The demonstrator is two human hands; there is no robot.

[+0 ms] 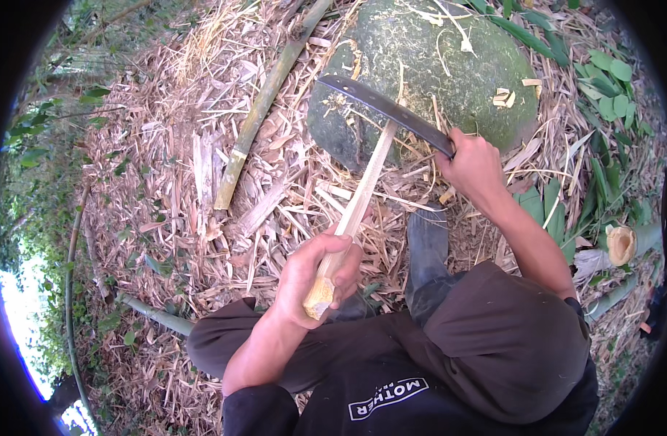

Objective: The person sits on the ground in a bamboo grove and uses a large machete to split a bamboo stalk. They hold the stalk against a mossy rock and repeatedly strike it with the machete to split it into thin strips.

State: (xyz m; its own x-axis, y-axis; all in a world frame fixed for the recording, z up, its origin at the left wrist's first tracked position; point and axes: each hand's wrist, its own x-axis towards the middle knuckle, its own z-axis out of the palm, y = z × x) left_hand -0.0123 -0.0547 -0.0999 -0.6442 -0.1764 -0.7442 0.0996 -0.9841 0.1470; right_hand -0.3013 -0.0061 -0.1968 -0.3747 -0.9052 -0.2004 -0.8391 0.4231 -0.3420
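A pale split strip of what looks like bamboo (366,185) slants up and away from my left hand (322,272), whose fingers wrap round its near end. That near end shows a rough, yellowish cut face. My right hand (475,163) grips the handle of a machete (391,109), mostly hidden in the fist. The dark blade points to the upper left and lies across the strip's far end, touching or just above it. Behind the blade sits a large, mossy green boulder (486,65) with pale shavings scattered on its top.
A long greenish-brown pole (271,94) lies left of the boulder. Dry leaves and wood chips (159,211) cover the ground. Cut poles (635,243) lie at the right, one with a pale end. Green leafy plants (609,87) stand at the right. My boot (428,236) is below the boulder.
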